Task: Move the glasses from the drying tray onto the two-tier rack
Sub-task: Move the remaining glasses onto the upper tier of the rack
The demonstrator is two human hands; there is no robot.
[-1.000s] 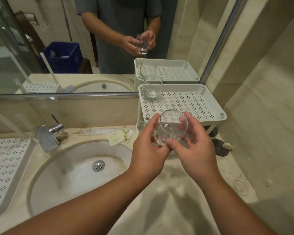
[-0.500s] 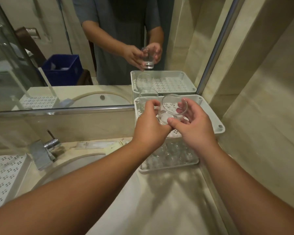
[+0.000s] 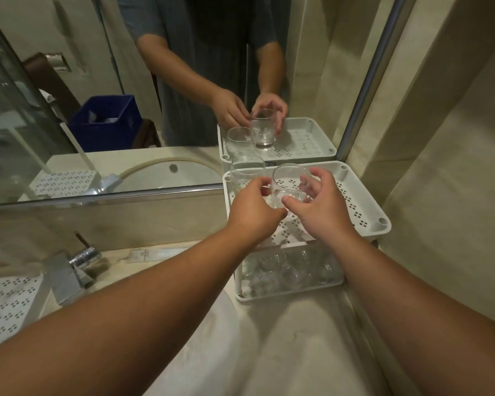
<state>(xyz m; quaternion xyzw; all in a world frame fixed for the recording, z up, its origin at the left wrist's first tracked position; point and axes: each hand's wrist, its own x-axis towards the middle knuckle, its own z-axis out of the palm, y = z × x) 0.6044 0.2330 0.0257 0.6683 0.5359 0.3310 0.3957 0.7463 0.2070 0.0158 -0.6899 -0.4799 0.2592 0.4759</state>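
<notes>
Beige stone surrounds you: a vanity counter (image 3: 297,338) with a white sink, a wall mirror (image 3: 126,110) behind it, and at the right end a white perforated plastic two-tier rack (image 3: 363,207).

Your left hand (image 3: 252,210) and right hand (image 3: 323,207) are both curled round one clear round-bodied drinking glass (image 3: 287,185), fingertips on opposite sides of its wall. It sits low over the rack's top tier; whether its base touches the perforated floor, you cannot tell.

Judge the glass as light, rigid and brittle, and probably slick if any water clings to it. Hold it by the curved wall near the widest part, thumb against fingers, not by the thin rim. Lower it straight down, since a knock on hard plastic or on its neighbour could chip it.

That neighbour, a second clear glass (image 3: 246,172), stands upright at the top tier's back left corner, just beside the one you hold. On the lower tier (image 3: 292,290) several more clear glasses are packed close together; their exact count is too blurred to give. Most of the top tier's floor to the right shows only its hole pattern. At the far left, a corner of the white perforated drying tray (image 3: 6,307) shows, with no glasses on the part in view.
</notes>
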